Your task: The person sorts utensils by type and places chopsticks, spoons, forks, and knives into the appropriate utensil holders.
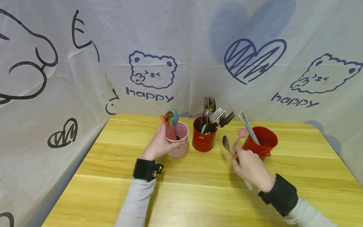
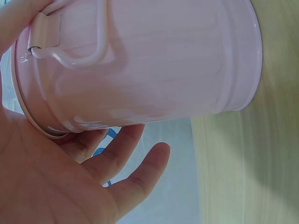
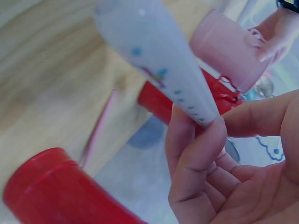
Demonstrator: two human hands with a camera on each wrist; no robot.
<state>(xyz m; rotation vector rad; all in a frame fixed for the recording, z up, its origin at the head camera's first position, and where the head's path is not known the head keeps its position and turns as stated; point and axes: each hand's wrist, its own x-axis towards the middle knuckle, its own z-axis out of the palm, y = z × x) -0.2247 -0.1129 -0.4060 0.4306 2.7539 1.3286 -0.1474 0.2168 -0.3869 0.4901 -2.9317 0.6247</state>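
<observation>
My left hand (image 1: 160, 145) grips a pink metal bucket (image 1: 178, 150), thumb at its rim and fingers around the far side. In the left wrist view, the bucket (image 2: 163, 56) stands on the wooden table. Inside it are an orange spoon (image 1: 163, 119), a brownish metal spoon (image 1: 169, 117) and a blue spoon (image 1: 175, 116). My right hand (image 1: 252, 167) pinches a spoon (image 1: 226, 142) with a metal bowl. Its wide white handle (image 3: 154, 51), printed with blue marks, shows in the right wrist view. A pink spoon (image 1: 242, 132) lies on the table just beyond that hand.
A red bucket (image 1: 202, 145) full of forks (image 1: 216, 116) stands in the middle. At the right, another red bucket (image 1: 265, 138) holds several thin sticks (image 1: 249, 127). Behind the wooden table (image 1: 193, 195) hangs a white printed cloth (image 1: 198, 41).
</observation>
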